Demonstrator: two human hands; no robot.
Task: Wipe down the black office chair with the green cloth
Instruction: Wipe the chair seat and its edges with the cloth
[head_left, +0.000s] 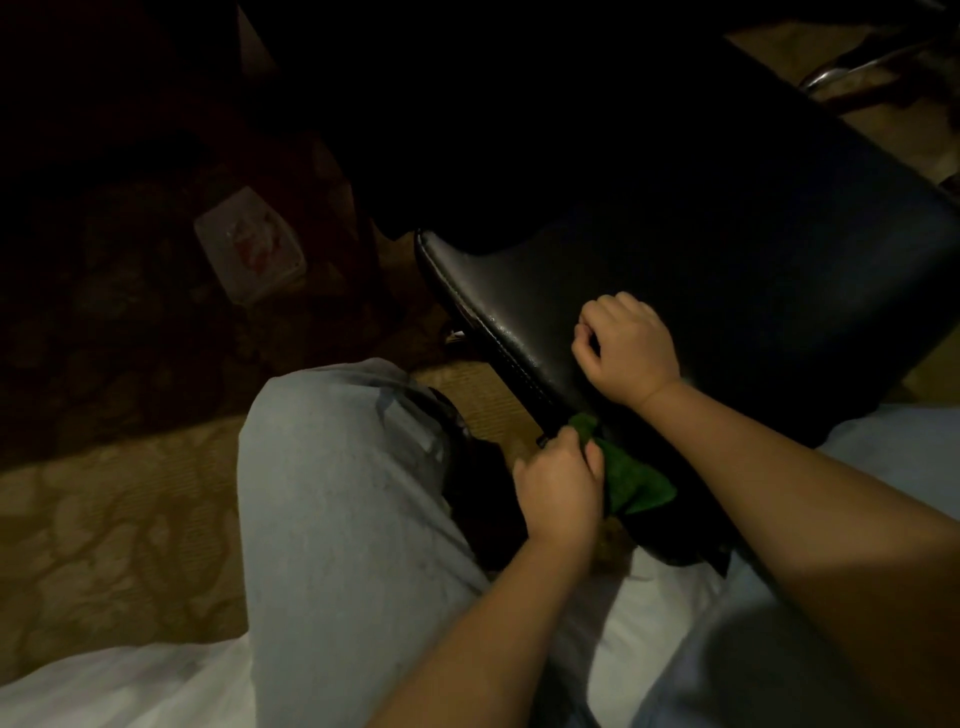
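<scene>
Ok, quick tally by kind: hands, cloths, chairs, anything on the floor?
Hands: 2, left hand and right hand
Green cloth: 1
Black chair: 1
Clear plastic pack on the floor: 1
Total: 5

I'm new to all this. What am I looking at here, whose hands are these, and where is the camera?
There is no machine here: a person is working with bare hands. The one picture comes from a camera worn on the person's head, looking down, so both arms reach in from the bottom. The room is dim. The big dark shape is the black office chair, seen at its seat. The left hand grips a green cloth at the seat's near edge. The right hand rests on the seat with fingers curled, holding nothing. The pale shape is the person's knee, above a patterned carpet. A clear container lies on the floor beyond, but it is too dark to identify.
</scene>
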